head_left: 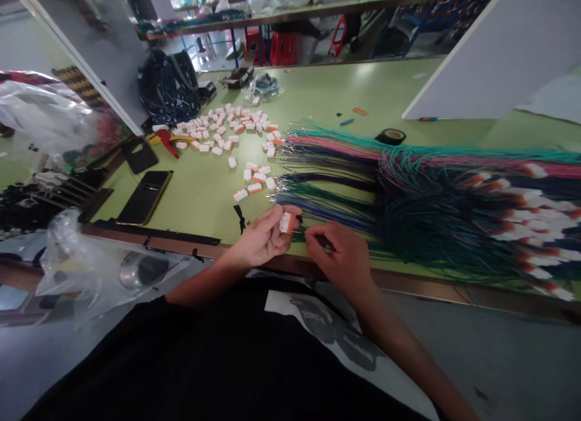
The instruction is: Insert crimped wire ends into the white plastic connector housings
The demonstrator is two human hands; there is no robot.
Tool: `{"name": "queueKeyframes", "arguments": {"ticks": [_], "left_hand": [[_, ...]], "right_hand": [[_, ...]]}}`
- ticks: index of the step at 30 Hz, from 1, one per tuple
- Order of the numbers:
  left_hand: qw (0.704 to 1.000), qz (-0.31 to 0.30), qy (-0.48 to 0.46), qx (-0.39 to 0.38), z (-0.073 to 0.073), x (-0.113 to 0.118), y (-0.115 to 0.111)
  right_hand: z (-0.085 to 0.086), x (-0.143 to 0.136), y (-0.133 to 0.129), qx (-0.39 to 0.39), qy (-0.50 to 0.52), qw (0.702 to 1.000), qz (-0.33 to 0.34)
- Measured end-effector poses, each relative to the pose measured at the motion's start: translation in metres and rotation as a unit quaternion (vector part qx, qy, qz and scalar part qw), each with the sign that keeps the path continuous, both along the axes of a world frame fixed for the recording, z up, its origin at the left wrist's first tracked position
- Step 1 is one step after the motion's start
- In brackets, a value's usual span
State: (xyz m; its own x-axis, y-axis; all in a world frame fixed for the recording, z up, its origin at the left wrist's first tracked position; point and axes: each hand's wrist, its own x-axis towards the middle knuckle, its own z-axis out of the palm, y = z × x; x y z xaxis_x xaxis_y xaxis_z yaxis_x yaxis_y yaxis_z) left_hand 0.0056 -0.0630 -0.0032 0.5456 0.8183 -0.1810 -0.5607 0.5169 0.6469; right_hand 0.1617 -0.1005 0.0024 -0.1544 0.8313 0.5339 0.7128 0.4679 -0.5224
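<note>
Near the front edge of the green table, my left hand grips a white and orange plug connector between thumb and fingers. Just to its right, my right hand has thumb and forefinger pinched together close to the connector. A thin wire end seems to lie at that pinch, but it is too small to be sure. Beyond my hands, blue wires and dark green wires lie with their metal tips pointing left. Loose connectors of the same kind are scattered up and left of my left hand.
A large wire bundle with connectors on its right end covers the table's right side. Black tape lies behind it. A phone, red-handled pliers and a backpack are at left. White panels flank the table.
</note>
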Motion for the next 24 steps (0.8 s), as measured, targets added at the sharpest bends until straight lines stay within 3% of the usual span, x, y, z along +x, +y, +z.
{"name": "queueKeyframes", "arguments": {"ticks": [11,19,24], "left_hand": [[1.000,-0.011,-0.013,0.003,0.0044,-0.0036,-0.0029],[0.994,0.012,-0.016,0.108,-0.0023,0.0000,-0.0052],[0.988,0.025,0.056,0.140,-0.0021,0.0013,-0.0068]], "right_hand": [[-0.0015,-0.0019,0.0004,-0.039,-0.043,0.998,-0.036],[0.0011,-0.0012,-0.0021,-0.046,-0.028,0.998,-0.033],[0.0036,-0.0005,-0.0030,-0.076,0.010,0.997,-0.021]]}}
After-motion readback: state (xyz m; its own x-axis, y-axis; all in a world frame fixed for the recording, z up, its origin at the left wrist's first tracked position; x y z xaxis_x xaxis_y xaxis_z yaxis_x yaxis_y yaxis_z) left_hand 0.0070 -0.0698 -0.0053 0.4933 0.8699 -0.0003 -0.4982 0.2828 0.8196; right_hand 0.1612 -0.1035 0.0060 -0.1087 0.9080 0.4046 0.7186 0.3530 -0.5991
